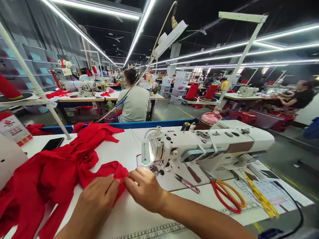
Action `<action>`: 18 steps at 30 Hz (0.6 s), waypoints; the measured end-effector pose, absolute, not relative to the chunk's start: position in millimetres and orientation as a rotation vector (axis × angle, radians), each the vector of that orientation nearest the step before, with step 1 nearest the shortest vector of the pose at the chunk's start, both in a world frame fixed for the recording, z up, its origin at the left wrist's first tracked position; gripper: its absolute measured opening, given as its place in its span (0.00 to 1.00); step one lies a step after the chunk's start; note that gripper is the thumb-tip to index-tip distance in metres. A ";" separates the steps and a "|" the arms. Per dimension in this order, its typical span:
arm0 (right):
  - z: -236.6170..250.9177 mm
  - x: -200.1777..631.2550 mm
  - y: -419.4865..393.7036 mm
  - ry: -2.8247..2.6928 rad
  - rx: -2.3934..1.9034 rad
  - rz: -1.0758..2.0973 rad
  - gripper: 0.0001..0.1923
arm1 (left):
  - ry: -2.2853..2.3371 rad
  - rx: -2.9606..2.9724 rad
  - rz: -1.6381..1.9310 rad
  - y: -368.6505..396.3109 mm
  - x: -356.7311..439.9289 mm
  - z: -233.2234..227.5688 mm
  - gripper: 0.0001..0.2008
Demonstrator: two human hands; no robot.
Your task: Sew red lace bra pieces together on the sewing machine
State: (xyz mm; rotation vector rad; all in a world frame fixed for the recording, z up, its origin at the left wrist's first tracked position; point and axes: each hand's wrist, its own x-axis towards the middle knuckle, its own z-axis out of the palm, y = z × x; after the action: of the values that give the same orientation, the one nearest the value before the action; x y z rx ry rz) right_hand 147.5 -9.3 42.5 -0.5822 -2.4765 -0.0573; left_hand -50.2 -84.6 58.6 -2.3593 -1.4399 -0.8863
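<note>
Both of my hands pinch a piece of red fabric (121,171) just left of the sewing machine's needle area. My left hand (98,196) is closed on its near side, fingers curled over the cloth. Thumb and fingers of my right hand (146,189) grip the fabric's right edge. The piece runs leftward into a large heap of red fabric (47,176) spread over the table's left side. Directly beyond my right hand stands the white sewing machine (211,142), its small lamp (145,152) lit. My fingers hide the gripped edges.
Right of my hands lie thread snips (188,183), scissors with red and orange handles (225,196), a yellow tape measure (260,194) and papers. A phone (53,144) lies at the left. Red thread cones (191,91) stand behind the machine. A person (136,99) sits ahead, facing away.
</note>
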 end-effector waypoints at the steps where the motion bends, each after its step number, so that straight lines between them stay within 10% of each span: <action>1: 40.6 149.3 -5.4 -2.481 -0.556 -0.139 0.11 | -1.215 -2.248 -0.761 -84.2 -43.5 57.1 0.14; 9: 3.4 219.2 16.9 -2.610 -0.297 -0.317 0.11 | -1.166 -2.307 -0.750 -74.6 49.8 -14.6 0.10; 18: 13.6 247.6 9.2 -2.678 -0.531 -0.016 0.09 | -0.791 -2.463 -0.728 -33.4 -0.2 -14.8 0.29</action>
State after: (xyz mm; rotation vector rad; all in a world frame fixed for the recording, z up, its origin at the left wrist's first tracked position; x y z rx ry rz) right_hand 247.6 9.2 13.6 -0.5307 -2.6779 -0.0165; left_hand -0.2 -33.4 -14.8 -2.4631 -0.7913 -0.7285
